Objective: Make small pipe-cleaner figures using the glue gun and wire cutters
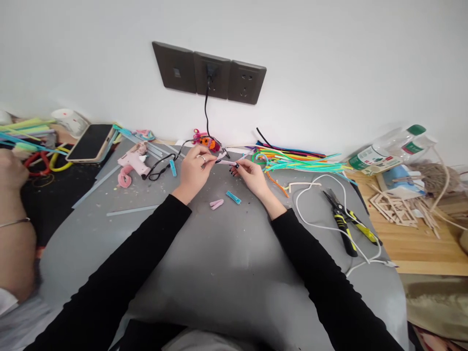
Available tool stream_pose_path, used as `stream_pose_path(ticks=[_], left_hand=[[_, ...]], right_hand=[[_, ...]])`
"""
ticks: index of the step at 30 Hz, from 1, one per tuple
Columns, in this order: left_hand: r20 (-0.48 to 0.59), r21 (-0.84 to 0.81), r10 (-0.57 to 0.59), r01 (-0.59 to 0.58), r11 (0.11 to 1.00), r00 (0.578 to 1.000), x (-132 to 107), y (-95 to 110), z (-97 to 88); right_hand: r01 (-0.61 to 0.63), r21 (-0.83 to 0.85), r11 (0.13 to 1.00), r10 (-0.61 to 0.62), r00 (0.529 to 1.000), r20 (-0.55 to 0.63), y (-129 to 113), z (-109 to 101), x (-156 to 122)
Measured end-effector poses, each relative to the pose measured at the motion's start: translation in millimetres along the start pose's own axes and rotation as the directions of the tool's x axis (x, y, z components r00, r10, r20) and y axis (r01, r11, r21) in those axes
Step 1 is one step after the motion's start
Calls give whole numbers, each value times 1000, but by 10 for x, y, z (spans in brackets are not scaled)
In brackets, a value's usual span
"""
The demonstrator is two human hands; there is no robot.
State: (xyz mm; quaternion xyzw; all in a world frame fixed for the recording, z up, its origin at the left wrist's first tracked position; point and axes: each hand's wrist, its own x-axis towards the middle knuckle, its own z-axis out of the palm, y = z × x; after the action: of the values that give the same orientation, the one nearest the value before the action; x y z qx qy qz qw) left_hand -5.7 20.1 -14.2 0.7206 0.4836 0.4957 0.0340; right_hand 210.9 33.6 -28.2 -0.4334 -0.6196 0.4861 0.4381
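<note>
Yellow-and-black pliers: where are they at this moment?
In the head view, the pliers lie on the grey mat, to the right of the right hand, among loops of white cable.

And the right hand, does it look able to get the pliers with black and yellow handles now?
Probably yes: the pliers lie on its own side of the grey mat, and the white cable between lies low. But the right hand is pinching a pale strip, so it would need to release that first.

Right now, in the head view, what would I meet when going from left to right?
Another person's hand, phone, pink glue gun, left hand, right hand, yellow-and-black-handled tool, ball of twine.
</note>
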Motion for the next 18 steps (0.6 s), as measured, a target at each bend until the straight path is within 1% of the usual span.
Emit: stream_pose_path(ticks=[3,5,8,12,15,18], left_hand=[[-17,9,-6,6,1000,1000,-10,-37,-19],[-10,25,8,-8,1000,1000,-10,-61,-24],[32,77,33,-35,996,999,-20,-79,-22],[102,134,22,-35,990,995,-44,-62,-12],[92,80,8,-16,997,996,-46,-48,-11],[70,10,-26,25,1000,997,-39,-54,-9]], right_hand=[[-2,13,1000,2,1000,14,-8,2,-12],[8,25,1000,-9,1000,24,-21,-1,-23],[17,9,1000,-17,999,31,-44,1,-42],[3,-61,998,-2,1000,29,-42,7,-55],[-14,-117,993,11,999,-30,-16,1,-54],[14,-105,994,-26,993,-119,-9,-12,-52]])
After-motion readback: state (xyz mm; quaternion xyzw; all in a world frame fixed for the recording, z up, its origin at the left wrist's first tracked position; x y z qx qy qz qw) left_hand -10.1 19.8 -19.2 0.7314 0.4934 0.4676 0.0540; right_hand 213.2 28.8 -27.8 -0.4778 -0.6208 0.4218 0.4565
